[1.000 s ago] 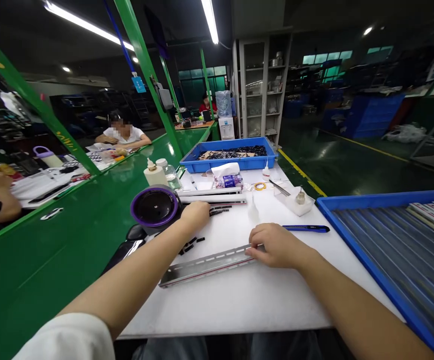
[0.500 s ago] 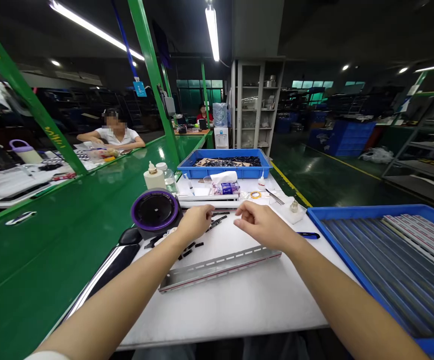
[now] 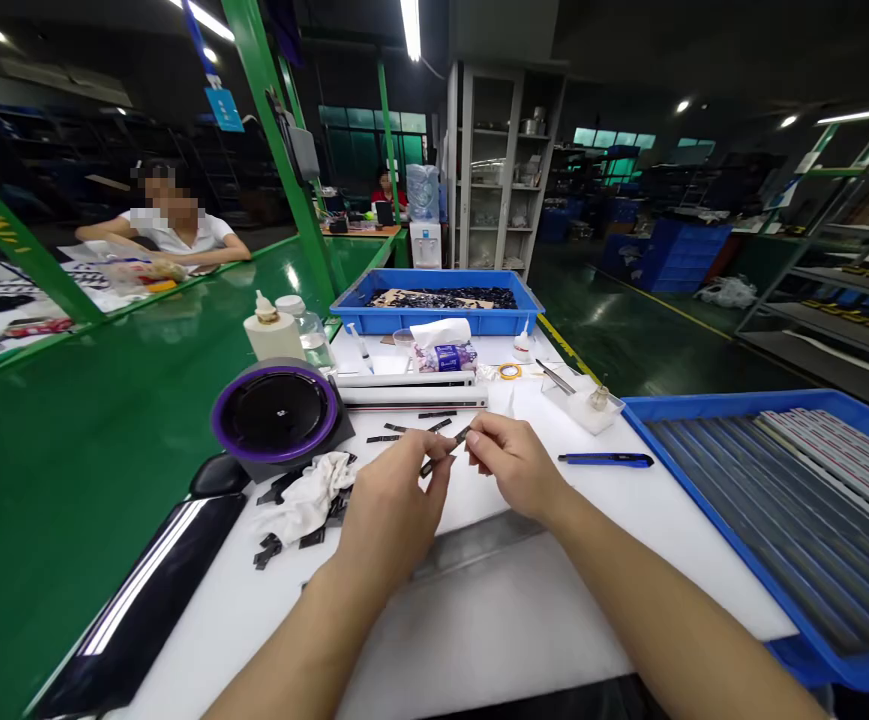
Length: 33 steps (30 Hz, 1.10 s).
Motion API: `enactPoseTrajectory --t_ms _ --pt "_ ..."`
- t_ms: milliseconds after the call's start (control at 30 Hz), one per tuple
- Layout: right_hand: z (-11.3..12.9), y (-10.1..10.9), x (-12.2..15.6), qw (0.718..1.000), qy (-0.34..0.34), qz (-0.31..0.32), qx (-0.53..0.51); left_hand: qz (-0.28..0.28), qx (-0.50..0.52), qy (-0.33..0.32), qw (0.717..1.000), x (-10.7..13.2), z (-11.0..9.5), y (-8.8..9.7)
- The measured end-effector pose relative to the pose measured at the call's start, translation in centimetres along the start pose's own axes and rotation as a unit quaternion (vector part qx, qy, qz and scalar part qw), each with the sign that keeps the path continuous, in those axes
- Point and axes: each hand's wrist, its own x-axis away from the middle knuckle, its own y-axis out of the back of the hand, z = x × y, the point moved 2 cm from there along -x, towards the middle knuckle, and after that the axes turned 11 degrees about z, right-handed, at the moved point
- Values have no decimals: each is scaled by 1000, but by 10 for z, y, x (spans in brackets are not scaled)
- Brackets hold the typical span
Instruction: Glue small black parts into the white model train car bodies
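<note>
My one camera sits on my head, facing forward and down, close above my left hand (image 3: 389,500) and right hand (image 3: 516,465) at the white bench (image 3: 509,610), with the far shelves (image 3: 505,170) also in frame.

Just beside the crumpled white cloth rag (image 3: 306,495), a round glossy black plastic dish (image 3: 278,412) and small matt black plastic pieces (image 3: 269,550) lie on the smooth matt white counter (image 3: 494,640).

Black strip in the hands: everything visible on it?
The thin black strip is short, narrow and straight, with a matte, plastic-like look; finer detail is too small to tell. It slants across the gap between the left hand and right hand, pinched by both, and is held above the white table, apart from similar black pieces lying there.
</note>
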Motion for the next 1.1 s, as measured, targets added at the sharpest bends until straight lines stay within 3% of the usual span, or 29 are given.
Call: enactPoseTrajectory --t_ms 133,267,367,500,700,767,867,933,1000,1100 --pt "9 0 5 994 89 2 67 21 63 48 997 4 1 7" --pt "14 -1 11 987 138 -3 82 118 104 69 985 3 -2 11" --pt "13 0 10 994 112 -19 4 162 163 141 963 1 -3 12" --pt "8 -2 4 983 68 -16 -172 168 236 207 934 -1 -3 10" --pt "6 -6 0 970 13 -4 -243 167 205 243 933 2 -1 9" --pt "5 -8 -1 944 -14 26 -329 145 201 204 947 2 -3 10" --pt "4 -11 0 854 -80 136 -496 107 201 105 968 2 -9 11" --pt "4 -11 1 811 -116 181 -545 90 191 70 975 1 -14 11" --pt "6 -10 1 796 -128 191 -560 73 187 62 978 1 -18 10" --pt "9 -12 2 798 -130 190 -557 51 189 101 976 0 -20 8"
